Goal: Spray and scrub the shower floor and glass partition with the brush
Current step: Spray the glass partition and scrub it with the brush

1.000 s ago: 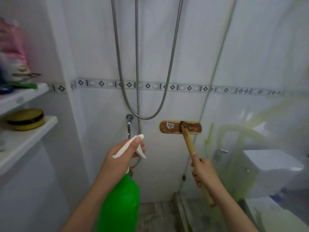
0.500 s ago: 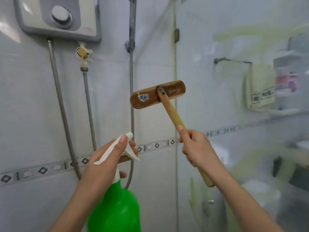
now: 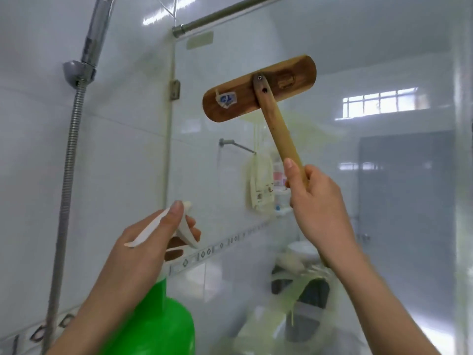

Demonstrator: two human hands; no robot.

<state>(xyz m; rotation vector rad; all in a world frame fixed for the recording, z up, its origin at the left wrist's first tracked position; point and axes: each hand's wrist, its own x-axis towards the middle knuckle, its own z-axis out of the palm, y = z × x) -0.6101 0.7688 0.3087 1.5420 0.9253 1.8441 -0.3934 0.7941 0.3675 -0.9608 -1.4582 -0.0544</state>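
My right hand (image 3: 317, 208) grips the wooden handle of the scrub brush (image 3: 258, 88). The brush's flat wooden head is raised high against the glass partition (image 3: 358, 47), tilted up to the right; whether it touches the glass I cannot tell. Yellowish cleaner streaks run down the glass below the head. My left hand (image 3: 151, 242) holds the green spray bottle (image 3: 163, 324) by its white trigger head, thumb on top, nozzle pointing towards the glass. The shower floor is out of view.
A chrome shower head in its holder (image 3: 82, 67) and a metal hose (image 3: 66, 180) hang on the white tiled wall at left. A metal rail (image 3: 217, 14) tops the glass. Behind the glass show a towel bar, a hanging cloth (image 3: 261, 183) and a window.
The view has tilted up from the lower wall to the top of the glass. My right hand has lifted the brush up and to the right. My left hand keeps the bottle.
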